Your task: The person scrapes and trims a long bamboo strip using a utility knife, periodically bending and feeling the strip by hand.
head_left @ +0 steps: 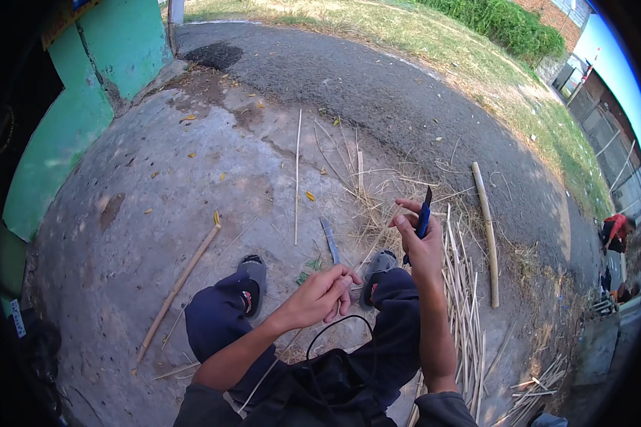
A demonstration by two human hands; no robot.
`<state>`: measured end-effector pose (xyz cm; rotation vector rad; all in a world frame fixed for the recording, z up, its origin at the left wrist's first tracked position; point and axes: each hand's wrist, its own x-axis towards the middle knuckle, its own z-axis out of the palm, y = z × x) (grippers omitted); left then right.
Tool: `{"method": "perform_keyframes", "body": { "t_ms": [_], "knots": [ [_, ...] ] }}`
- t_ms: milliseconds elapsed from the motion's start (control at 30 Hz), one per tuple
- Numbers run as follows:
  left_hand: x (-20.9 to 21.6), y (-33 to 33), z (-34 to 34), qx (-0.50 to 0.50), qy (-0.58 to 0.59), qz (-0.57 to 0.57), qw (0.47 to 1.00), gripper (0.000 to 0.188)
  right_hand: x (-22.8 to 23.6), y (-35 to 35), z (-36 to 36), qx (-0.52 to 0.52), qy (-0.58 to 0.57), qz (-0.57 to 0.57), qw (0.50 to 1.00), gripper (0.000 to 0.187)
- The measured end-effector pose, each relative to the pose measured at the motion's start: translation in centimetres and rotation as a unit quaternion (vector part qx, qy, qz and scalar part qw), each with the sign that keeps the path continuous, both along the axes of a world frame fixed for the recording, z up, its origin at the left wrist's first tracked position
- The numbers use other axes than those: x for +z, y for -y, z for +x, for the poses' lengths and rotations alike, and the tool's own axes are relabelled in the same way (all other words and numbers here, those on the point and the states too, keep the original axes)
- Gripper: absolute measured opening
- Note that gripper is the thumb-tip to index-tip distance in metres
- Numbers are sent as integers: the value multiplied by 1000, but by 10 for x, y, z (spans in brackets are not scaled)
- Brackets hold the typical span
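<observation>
My left hand is closed around a thin pale bamboo strip in front of my knees. The strip's tail runs down across my left leg, and its other end slants up toward my right hand. That right hand grips a blue utility knife, its dark blade out and pointing up. Its thumb and forefinger pinch together near the strip's upper part. Between my feet a larger knife lies on the ground, its handle end hidden behind my left hand.
Many split bamboo strips lie along my right side, with a thick bamboo pole beyond. Shavings litter the ground ahead. A stick lies at left, a single strip ahead. A person is far right.
</observation>
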<state>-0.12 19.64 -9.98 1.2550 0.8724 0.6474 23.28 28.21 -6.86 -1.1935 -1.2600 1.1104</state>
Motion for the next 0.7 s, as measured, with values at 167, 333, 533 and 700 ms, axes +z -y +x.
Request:
{"method": "perform_keyframes", "body": {
  "t_ms": [167,333,533,700],
  "knots": [
    [-2,-10,-13,95,5,35,995,31,-15,8,-16,-2,107,86,991,31],
    [-5,-11,-16,115,55,-11,992,31,-21,26,-38,160,345,150,913,30],
    [-12,-2,-8,198,14,82,977,33,-27,27,-44,157,384,175,893,28],
    [-14,9,-2,210,-12,98,973,33,-28,28,-41,151,403,174,886,29]
  ]
}}
